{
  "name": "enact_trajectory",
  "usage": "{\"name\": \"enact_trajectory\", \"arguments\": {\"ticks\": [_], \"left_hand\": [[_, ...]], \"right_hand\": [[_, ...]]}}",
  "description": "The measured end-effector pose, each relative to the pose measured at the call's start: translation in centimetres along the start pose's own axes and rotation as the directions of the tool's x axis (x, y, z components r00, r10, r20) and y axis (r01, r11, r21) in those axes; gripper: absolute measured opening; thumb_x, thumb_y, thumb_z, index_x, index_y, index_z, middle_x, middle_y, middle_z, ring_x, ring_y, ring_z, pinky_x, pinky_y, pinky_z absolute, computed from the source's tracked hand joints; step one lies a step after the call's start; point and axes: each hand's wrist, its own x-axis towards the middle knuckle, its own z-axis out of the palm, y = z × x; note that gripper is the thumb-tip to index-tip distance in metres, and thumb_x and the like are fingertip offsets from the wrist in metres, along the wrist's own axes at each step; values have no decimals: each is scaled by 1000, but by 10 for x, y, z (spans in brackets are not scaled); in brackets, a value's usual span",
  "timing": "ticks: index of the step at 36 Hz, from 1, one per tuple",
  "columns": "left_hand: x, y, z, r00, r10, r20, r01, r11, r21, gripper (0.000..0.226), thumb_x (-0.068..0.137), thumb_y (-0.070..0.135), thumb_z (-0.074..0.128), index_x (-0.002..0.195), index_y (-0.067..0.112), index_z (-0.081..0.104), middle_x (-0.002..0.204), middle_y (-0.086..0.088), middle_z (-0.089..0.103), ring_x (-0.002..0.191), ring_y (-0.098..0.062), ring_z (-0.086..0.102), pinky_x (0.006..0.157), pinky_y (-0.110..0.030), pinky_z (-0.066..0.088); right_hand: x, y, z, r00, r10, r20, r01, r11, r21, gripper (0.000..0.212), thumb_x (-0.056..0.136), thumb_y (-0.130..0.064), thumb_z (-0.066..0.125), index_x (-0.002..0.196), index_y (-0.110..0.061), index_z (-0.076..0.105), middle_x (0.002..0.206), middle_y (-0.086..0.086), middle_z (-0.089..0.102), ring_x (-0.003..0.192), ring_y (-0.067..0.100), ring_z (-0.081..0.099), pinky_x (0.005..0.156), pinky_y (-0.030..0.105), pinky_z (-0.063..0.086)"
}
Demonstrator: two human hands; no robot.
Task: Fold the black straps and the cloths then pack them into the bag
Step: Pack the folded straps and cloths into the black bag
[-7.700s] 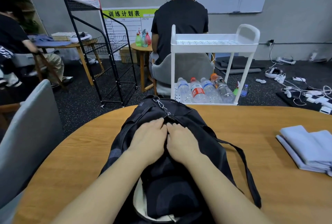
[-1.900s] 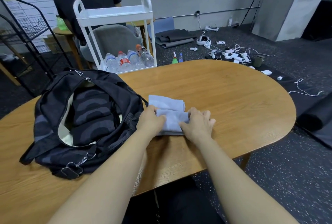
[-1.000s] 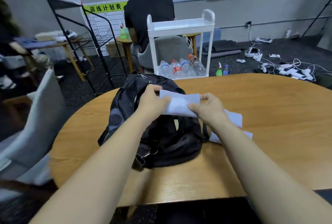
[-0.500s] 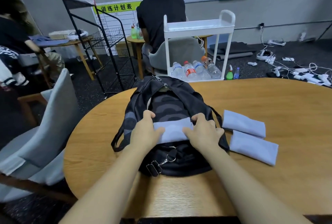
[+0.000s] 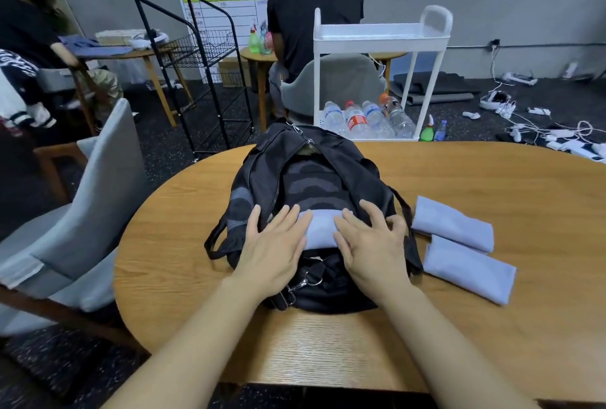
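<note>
A black bag (image 5: 249, 198) lies unzipped in the middle of the wooden table (image 5: 492, 179). A folded light-blue cloth (image 5: 321, 229) lies in its opening, near the front. My left hand (image 5: 273, 244) and my right hand (image 5: 372, 244) lie flat with spread fingers on either end of that cloth. Two more folded light-blue cloths sit on the table to the right of the bag, one (image 5: 452, 223) behind the other (image 5: 469, 269). A black strap (image 5: 213, 241) loops out at the bag's left side.
A grey chair (image 5: 88, 198) stands at the table's left. Beyond the far edge are a white cart (image 5: 380, 37) with water bottles, a black wire rack (image 5: 196, 60), and a seated person in black. Cables litter the floor at right.
The cloth went from held above the bag into its opening. My fingers have since straightened and now lie flat over the cloth's ends.
</note>
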Motion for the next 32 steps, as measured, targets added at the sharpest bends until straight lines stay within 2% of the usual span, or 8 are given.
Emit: {"name": "enact_trajectory", "arguments": {"ticks": [3,9,13,16,19,24,28,32], "left_hand": [[7,1,-4,998,-16,58,16,1000,6,73,89,49,-13,156,33,12,164,6,14,151,-10,7,112,-46,-23],[8,2,-11,984,-43,172,46,999,-13,49,107,36,12,156,36,4,164,8,8,151,-9,1,114,-53,-22],[7,5,-15,987,-61,149,70,996,-51,49,107,37,14,156,36,7,164,9,8,151,-10,-2,111,-52,-25],[5,11,-21,994,-88,66,96,987,-128,50,107,41,13,156,36,10,164,10,8,150,-9,-7,111,-49,-25],[5,26,-29,996,-91,-17,89,989,-119,54,103,43,9,156,35,5,163,13,8,150,-11,-12,111,-49,-25],[17,74,-33,997,-39,-62,27,983,-181,49,106,31,26,155,32,18,161,13,19,150,-12,1,115,-48,-12],[37,126,-23,993,58,-104,-79,976,-203,40,104,27,36,143,30,41,146,15,43,143,-10,22,110,-42,4],[55,177,-6,987,114,-112,-134,973,-187,23,96,15,39,99,30,55,88,11,50,109,-16,47,87,-37,19]], "right_hand": [[1,-1,2,999,44,-7,-44,999,4,36,90,-33,34,87,-22,69,96,-7,72,111,29,61,81,41,25],[1,-1,5,997,63,50,-64,998,18,36,91,-33,32,82,-21,65,85,-6,70,110,29,60,79,40,24],[3,0,3,988,49,149,-60,996,68,39,95,-35,25,91,-22,61,95,-9,66,129,27,46,83,38,18],[4,7,-3,984,65,163,-106,959,261,48,94,-41,19,110,-25,61,112,-13,62,140,20,27,84,31,11],[0,16,-19,969,223,105,-245,830,501,37,102,-37,38,126,-24,63,125,-6,60,137,17,32,100,33,17],[-23,55,-32,844,536,38,-467,697,544,22,95,-25,58,110,-20,73,84,-8,55,117,25,45,97,40,28],[-51,96,-32,683,729,38,-660,594,461,22,93,-30,59,110,-23,71,102,1,69,115,24,42,89,33,24],[-74,125,-37,567,822,56,-811,546,208,34,92,-38,56,121,-24,65,120,7,63,117,30,39,90,39,27]]}}
